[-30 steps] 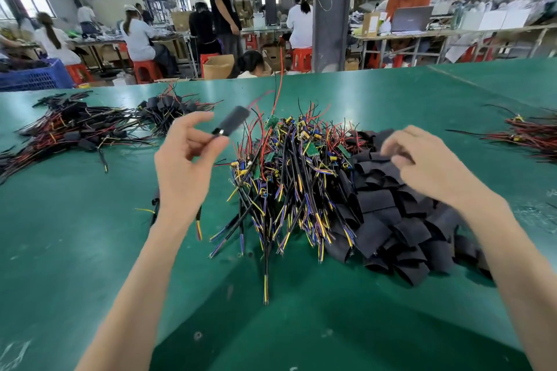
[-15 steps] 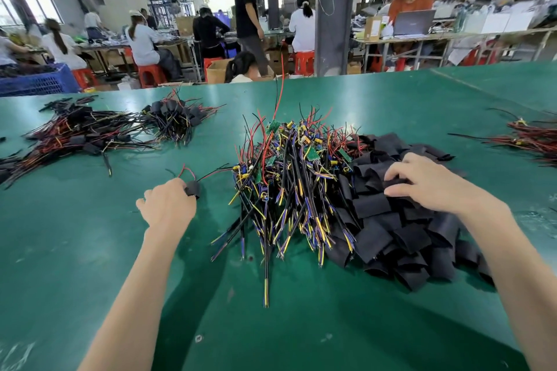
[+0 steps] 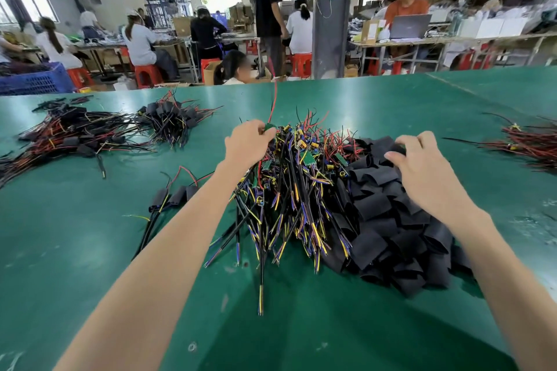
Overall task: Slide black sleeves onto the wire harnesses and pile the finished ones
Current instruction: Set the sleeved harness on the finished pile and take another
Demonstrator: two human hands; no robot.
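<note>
On the table (image 3: 90,235), tangled multicoloured wire harnesses (image 3: 295,190) touch black sleeves (image 3: 391,220).

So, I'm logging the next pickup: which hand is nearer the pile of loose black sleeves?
Right. The right hand sits on the sleeve pile, pinching a sleeve; the left hand grips a harness left of it.

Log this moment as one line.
left hand grips harness atop unsleeved pile | right hand pinches black sleeve on sleeve pile | sleeved harnesses lie left on green table
</note>
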